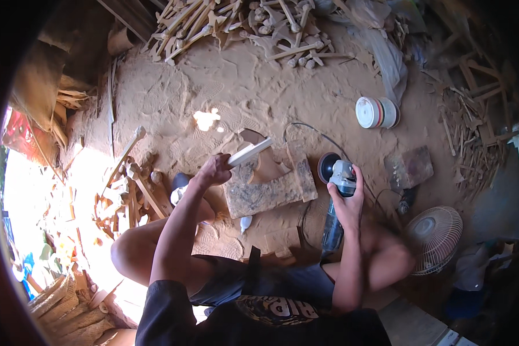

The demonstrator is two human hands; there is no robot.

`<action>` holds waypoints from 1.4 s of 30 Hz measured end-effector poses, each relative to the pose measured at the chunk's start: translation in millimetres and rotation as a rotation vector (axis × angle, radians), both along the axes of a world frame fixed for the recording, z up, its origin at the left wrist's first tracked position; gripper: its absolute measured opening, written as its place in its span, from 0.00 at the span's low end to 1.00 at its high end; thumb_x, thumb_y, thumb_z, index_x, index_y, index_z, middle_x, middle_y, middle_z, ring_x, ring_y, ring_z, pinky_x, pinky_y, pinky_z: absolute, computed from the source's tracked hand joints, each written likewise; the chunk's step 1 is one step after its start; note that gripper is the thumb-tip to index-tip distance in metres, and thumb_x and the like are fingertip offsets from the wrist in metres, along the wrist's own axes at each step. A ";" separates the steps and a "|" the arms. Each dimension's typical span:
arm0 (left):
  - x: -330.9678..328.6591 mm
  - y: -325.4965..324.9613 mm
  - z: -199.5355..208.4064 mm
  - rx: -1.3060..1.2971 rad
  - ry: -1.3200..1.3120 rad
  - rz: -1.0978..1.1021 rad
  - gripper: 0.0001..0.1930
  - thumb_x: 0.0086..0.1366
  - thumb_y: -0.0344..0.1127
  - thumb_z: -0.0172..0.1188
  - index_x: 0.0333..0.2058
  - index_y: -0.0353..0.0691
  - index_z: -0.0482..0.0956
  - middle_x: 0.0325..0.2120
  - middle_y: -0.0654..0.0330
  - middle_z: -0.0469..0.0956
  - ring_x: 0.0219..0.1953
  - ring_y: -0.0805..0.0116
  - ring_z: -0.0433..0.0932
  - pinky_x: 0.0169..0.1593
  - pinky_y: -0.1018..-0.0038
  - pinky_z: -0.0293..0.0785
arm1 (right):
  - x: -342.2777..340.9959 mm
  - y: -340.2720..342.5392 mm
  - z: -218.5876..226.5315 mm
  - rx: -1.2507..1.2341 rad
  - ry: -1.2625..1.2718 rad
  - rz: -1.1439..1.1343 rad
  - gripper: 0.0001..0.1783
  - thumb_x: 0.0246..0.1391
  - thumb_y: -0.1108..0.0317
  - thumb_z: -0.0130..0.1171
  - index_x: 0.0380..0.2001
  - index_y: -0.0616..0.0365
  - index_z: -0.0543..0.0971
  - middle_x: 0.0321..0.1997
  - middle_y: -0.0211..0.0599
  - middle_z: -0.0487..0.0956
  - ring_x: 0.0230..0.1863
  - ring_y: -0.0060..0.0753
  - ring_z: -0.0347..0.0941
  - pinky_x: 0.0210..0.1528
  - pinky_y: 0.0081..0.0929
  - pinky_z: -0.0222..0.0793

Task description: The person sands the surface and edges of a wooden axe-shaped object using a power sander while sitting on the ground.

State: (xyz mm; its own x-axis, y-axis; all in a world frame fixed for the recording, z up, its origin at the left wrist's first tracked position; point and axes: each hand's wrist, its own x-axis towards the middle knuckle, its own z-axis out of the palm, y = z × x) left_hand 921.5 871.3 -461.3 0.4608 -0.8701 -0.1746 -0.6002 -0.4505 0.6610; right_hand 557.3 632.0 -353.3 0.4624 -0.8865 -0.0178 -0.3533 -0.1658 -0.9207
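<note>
My left hand (215, 170) is closed around one end of a pale, straight-sided bar (251, 152), which points up and to the right over a worn block (265, 197). Whether the bar is bone or wood I cannot tell. In my right hand (350, 206) is an angle grinder (344, 176), gripped near its head, its body slanting down toward my lap. Its round disc (328, 167) faces left, apart from the bar. On and behind the block lie a brown curved piece (252, 136) and an upright strip of board (297, 164).
Bone-like pieces with knobbed ends (196, 26) are heaped at the back, with more (147, 184) at my left. A white tub (378, 112), a squarish block (409, 167) and a round fan (435, 239) stand at right. A cable (317, 130) loops behind the grinder. A small white bottle (245, 223) lies nearby.
</note>
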 end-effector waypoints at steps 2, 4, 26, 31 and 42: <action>-3.6 -6.5 2.0 0.071 0.105 0.017 0.15 0.57 0.36 0.63 0.41 0.35 0.82 0.33 0.40 0.84 0.38 0.39 0.84 0.44 0.53 0.79 | -4.4 3.5 -0.9 -0.050 0.044 0.020 0.45 0.54 0.66 0.76 0.73 0.53 0.67 0.66 0.51 0.78 0.64 0.46 0.78 0.66 0.41 0.73; -7.1 -10.5 8.3 0.194 0.069 -0.048 0.19 0.58 0.39 0.65 0.47 0.38 0.84 0.36 0.40 0.86 0.40 0.42 0.86 0.45 0.55 0.80 | -5.7 7.7 -2.7 -0.052 0.085 0.016 0.45 0.54 0.64 0.76 0.73 0.52 0.67 0.64 0.52 0.80 0.62 0.49 0.80 0.65 0.42 0.74; -14.9 -19.4 -45.3 0.173 -0.090 0.310 0.18 0.63 0.46 0.64 0.43 0.39 0.87 0.34 0.38 0.86 0.40 0.38 0.87 0.49 0.48 0.84 | 78.1 47.1 -63.8 -0.032 0.170 0.169 0.46 0.55 0.62 0.75 0.74 0.56 0.66 0.60 0.52 0.82 0.59 0.44 0.81 0.63 0.39 0.75; -16.0 -24.1 -43.6 0.200 -0.094 0.301 0.19 0.62 0.46 0.64 0.45 0.39 0.87 0.35 0.39 0.87 0.41 0.38 0.87 0.49 0.48 0.84 | 75.7 41.5 -80.4 -0.092 0.123 0.239 0.45 0.55 0.65 0.74 0.73 0.58 0.66 0.59 0.52 0.82 0.59 0.45 0.81 0.64 0.39 0.75; -17.7 -24.4 -36.1 0.225 -0.074 0.315 0.17 0.63 0.46 0.64 0.44 0.41 0.86 0.35 0.40 0.87 0.42 0.38 0.87 0.50 0.48 0.83 | 77.9 49.5 -50.5 0.010 0.430 0.132 0.45 0.54 0.66 0.75 0.73 0.54 0.66 0.61 0.54 0.81 0.60 0.46 0.81 0.63 0.40 0.75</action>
State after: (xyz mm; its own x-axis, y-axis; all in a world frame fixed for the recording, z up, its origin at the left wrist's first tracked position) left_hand 903.7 846.8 -497.3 0.7176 -0.6280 -0.3012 -0.4516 -0.7487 0.4853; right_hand 635.2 681.5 -403.8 0.5200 -0.8194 -0.2413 -0.6810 -0.2272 -0.6962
